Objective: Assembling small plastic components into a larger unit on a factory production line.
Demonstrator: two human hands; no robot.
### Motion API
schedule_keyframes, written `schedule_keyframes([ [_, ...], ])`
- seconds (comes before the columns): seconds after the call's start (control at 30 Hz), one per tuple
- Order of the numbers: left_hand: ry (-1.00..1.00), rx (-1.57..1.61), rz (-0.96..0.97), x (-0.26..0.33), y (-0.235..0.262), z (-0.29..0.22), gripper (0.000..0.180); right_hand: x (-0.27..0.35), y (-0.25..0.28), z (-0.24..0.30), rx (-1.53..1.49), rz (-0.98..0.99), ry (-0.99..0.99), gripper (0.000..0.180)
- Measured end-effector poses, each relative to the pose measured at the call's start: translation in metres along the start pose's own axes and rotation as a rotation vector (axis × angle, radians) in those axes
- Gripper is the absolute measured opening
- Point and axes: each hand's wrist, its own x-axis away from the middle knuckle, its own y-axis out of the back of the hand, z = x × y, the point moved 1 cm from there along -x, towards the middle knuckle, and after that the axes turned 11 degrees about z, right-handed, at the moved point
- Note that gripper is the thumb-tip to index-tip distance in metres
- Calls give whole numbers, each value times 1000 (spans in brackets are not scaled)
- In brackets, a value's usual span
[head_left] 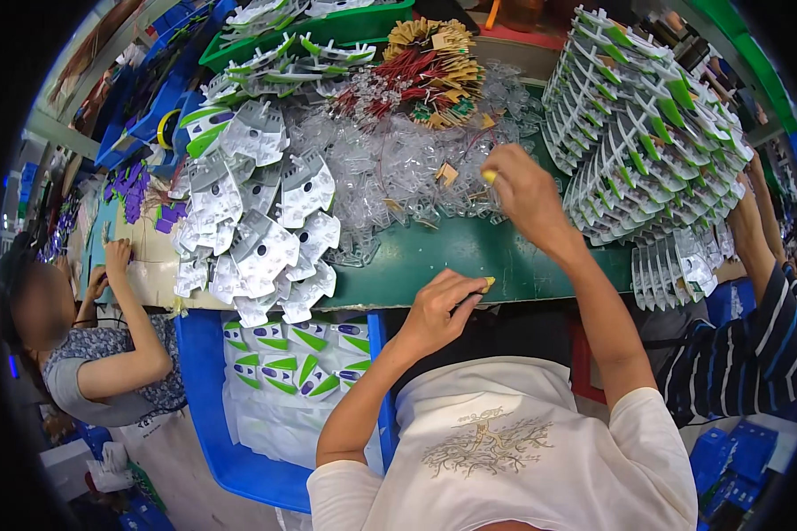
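Note:
My right hand [524, 193] is raised over the right end of a heap of clear plastic parts [372, 168], fingers curled together. A yellow cover shows on one of its fingertips, and whatever it may pinch is too small to tell. Close to the table's front edge, my left hand [436, 311] is closed with thumb and fingers together, another bit of yellow at its tip. Any thing inside it is hidden. Between the hands lies the green tabletop [398, 257]. Small tan boards with red wires [443, 71] are bunched behind the clear parts; a loose tan piece [447, 173] rests on them.
White-and-green shells are piled on the left [261, 239] and stacked high on the right [646, 133]. A green bin [328, 34] of shells stands behind. Below the table edge at left is a blue crate [230, 460] with packed shells. A person [106, 354] works at left, another [744, 345] at right.

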Motion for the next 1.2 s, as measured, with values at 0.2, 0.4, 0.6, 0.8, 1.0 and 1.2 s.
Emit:
schedule_keyframes([
  [0.2, -52, -30, -30, 3, 0, 5, 24, -23, 36, 25, -838, -357, -57, 14],
  [0.4, -18, -59, -10, -1, -3, 3, 23, -25, 43, 3, -1079, -180, -152, 15],
  [0.6, 85, 83, -61, -3, -3, -1, 19, -4, 42, 8, -672, -235, -112, 11],
  [0.8, 213, 649, -300, -10, 16, -14, 31, 43, 28, 18, -484, -60, -61, 11],
  [1.0, 145, 633, -453, -31, 35, -32, 34, 70, 21, 23, -281, -16, 5, 15],
  [1.2, 199, 497, -378, -27, 35, -27, 19, 74, 21, 24, -110, 10, 132, 14],
])
